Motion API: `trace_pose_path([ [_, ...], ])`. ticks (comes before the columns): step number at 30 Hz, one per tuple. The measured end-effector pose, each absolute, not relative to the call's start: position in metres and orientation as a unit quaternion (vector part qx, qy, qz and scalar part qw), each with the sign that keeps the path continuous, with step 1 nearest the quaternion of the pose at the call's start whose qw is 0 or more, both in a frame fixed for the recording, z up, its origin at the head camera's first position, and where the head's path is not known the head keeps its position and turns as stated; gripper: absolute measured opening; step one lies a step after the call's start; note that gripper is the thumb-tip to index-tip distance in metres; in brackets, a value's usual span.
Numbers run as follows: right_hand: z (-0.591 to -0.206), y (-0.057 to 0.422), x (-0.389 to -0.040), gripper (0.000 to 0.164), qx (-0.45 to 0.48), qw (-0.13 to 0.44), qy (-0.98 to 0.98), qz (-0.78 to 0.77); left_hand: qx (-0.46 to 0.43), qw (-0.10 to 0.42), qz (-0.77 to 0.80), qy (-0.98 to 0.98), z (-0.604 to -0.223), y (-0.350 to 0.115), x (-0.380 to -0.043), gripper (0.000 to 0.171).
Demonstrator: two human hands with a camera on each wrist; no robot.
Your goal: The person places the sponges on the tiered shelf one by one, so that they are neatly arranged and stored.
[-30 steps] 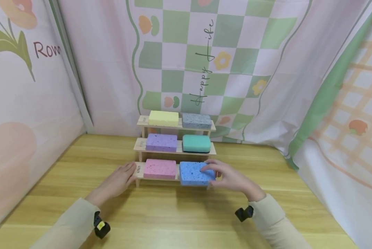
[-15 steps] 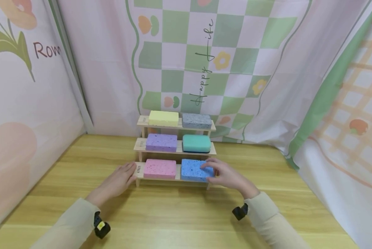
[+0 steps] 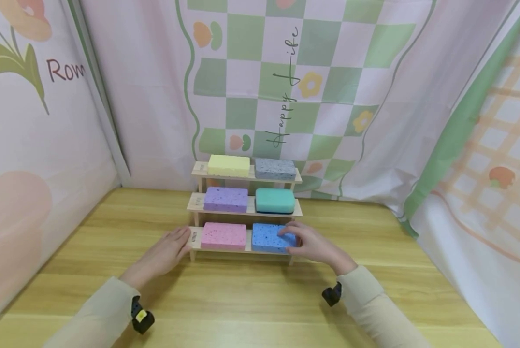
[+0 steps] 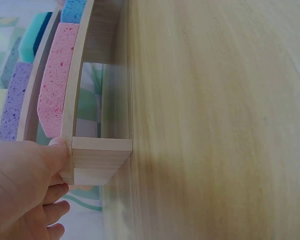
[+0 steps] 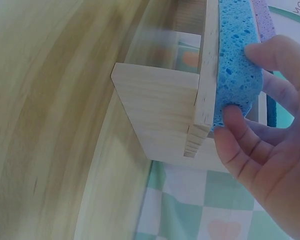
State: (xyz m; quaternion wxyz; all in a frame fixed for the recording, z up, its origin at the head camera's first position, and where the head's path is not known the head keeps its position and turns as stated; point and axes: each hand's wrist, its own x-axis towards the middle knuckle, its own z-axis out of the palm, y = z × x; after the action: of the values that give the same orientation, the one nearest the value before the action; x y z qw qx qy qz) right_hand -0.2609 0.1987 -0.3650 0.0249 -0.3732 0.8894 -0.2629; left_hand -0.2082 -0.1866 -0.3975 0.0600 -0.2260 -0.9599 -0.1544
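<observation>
A small three-tier wooden rack [image 3: 197, 200] carries two sponges on each tier. On the lowest tier, a blue sponge [image 3: 266, 238] lies to the right of a pink sponge [image 3: 223, 236]. My right hand [image 3: 318, 244] grips the blue sponge by its right end, and in the right wrist view the thumb lies on its face while fingertips reach its end beside the board. My left hand [image 3: 166, 253] holds the left end of the lowest tier; the left wrist view has the thumb at the board's edge and the other fingers curled beyond it.
On the middle tier are a purple sponge [image 3: 225, 199] and a teal sponge [image 3: 274, 200] with a dark underside. Yellow [image 3: 228, 165] and grey [image 3: 275, 168] sponges fill the top tier. A printed curtain [image 3: 277, 96] hangs behind the wooden table [image 3: 225, 309].
My right hand has moved the blue sponge back and slightly left, from overhanging the lowest tier's front edge to lying in line with the pink sponge. The left hand has stayed put.
</observation>
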Motion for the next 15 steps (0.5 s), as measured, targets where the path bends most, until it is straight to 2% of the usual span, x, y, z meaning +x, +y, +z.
trace_pose_path([
  [15,-0.3635,0.1987,-0.2579,0.034,-0.37,0.022,0.893,-0.254,-0.228,0.066,-0.156,-0.959,-0.3949,-0.1871,-0.207,0.048],
])
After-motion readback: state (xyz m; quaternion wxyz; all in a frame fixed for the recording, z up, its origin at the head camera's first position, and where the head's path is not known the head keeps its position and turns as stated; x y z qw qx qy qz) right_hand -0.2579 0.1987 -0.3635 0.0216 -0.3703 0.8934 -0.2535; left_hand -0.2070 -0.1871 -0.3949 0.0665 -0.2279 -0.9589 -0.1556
